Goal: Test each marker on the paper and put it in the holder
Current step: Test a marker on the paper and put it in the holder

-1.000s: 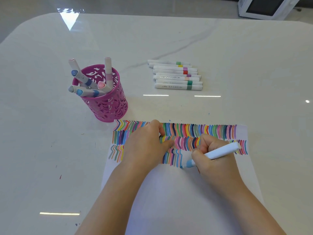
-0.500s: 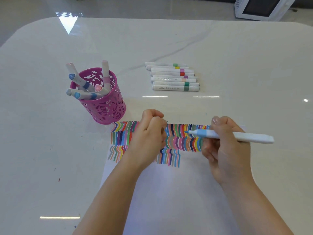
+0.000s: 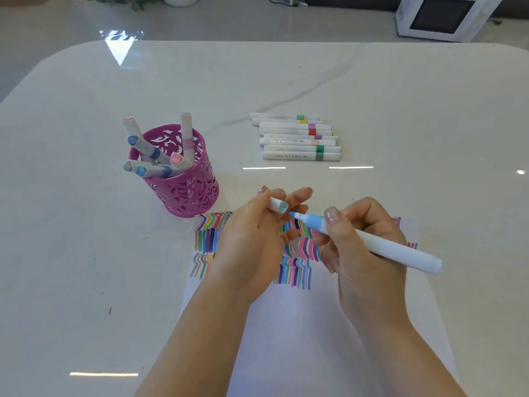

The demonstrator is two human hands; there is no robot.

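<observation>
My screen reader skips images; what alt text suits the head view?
The right hand points an uncapped light-blue marker at the cap pinched in the left hand, above the striped paper. A pink holder of markers stands left.

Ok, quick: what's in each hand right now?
Left hand: pinches the marker cap.
Right hand: grips the uncapped light blue marker, tip toward the cap.
</observation>
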